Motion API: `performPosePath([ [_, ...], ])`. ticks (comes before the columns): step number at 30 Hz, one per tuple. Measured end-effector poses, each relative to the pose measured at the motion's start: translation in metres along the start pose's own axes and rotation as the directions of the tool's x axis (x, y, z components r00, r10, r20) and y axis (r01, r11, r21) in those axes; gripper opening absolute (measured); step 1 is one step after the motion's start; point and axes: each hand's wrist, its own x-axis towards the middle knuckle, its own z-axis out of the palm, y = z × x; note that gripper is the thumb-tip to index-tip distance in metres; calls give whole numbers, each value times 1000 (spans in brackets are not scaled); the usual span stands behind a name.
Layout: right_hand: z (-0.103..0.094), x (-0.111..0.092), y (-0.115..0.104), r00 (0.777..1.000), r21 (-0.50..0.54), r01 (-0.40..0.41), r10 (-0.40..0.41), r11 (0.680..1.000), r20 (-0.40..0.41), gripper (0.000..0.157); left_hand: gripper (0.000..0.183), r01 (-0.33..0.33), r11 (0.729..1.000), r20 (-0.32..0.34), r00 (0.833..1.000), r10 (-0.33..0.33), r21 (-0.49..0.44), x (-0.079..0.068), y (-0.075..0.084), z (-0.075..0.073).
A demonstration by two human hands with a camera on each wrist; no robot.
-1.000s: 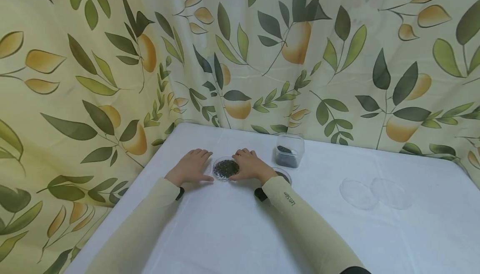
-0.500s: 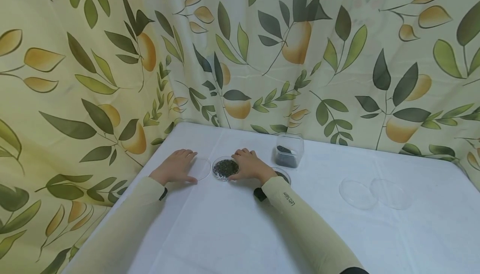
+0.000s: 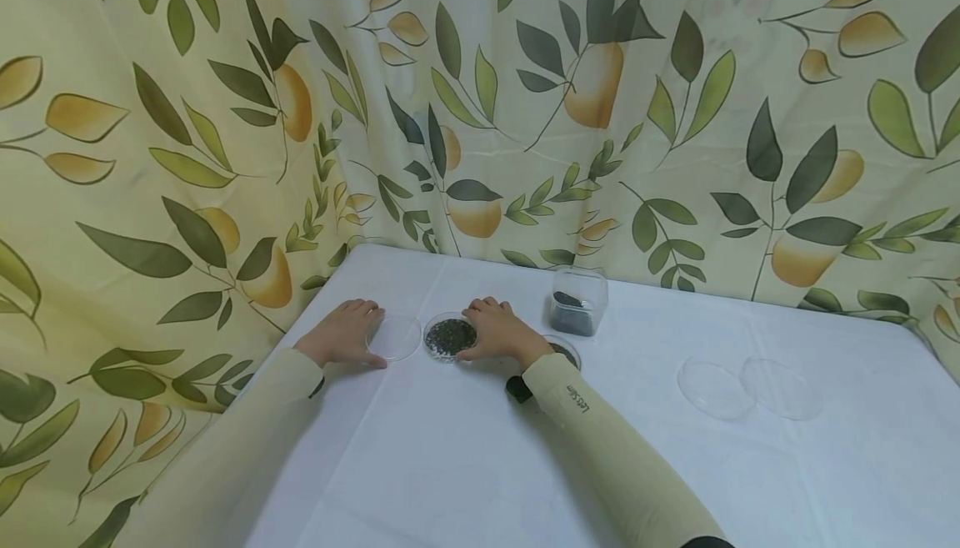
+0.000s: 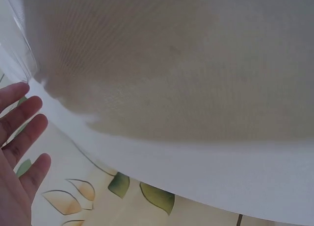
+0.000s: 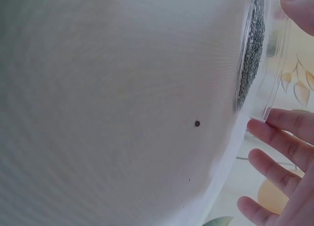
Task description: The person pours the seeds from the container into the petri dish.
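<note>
My left hand (image 3: pixel 343 333) spans the left side of a clear, round petri dish half (image 3: pixel 397 338), thumb at its near rim and fingers at its far rim. In the left wrist view a fingertip meets the edge of that clear piece (image 4: pixel 17 42). Right of it stands a petri dish (image 3: pixel 450 338) holding dark granules. My right hand (image 3: pixel 501 333) grips this dish from the right. In the right wrist view the thumb and fingers bracket the clear wall (image 5: pixel 277 64), with grey granules (image 5: pixel 252 49) close by.
Behind the right wrist, partly hidden, is a second dish (image 3: pixel 566 351) with dark contents. A clear square box (image 3: pixel 579 302) with dark material stands at the back. Two thin clear discs, a left one (image 3: pixel 716 389) and a right one (image 3: pixel 783 388), overlap on the white table (image 3: pixel 450 465).
My left hand has moved left from beside the granule dish, bringing the clear dish half with it, and has slid slightly further left since. The right hand has stayed on the granule dish.
</note>
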Motion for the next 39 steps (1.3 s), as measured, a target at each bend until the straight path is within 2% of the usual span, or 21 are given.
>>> performPosePath([
  [7,2,0,0,1000,6,-5,5,1000,1,78,84,-11,1000,12,1000,11,1,3,1,0],
  [13,2,0,0,1000,10,-2,2,1000,-5,77,82,-34,999,-14,999,34,9,4,1,1],
  [20,2,0,1,1000,11,-8,8,1000,-2,78,88,5,999,-25,1000,-6,-47,6,4,-5],
  [24,2,1,1,1000,4,-11,11,1000,2,78,89,20,997,-57,998,-25,-72,8,4,-6],
  [31,1,1,1,1000,15,-9,9,1000,2,78,89,8,994,-115,993,-21,-110,9,4,-7],
  [35,3,2,3,1000,4,-12,12,1000,8,79,91,-21,992,-161,987,1,-121,8,5,-7],
  [39,4,3,4,1000,10,-10,10,1000,10,79,91,-73,992,-237,970,47,-102,8,5,-6],
])
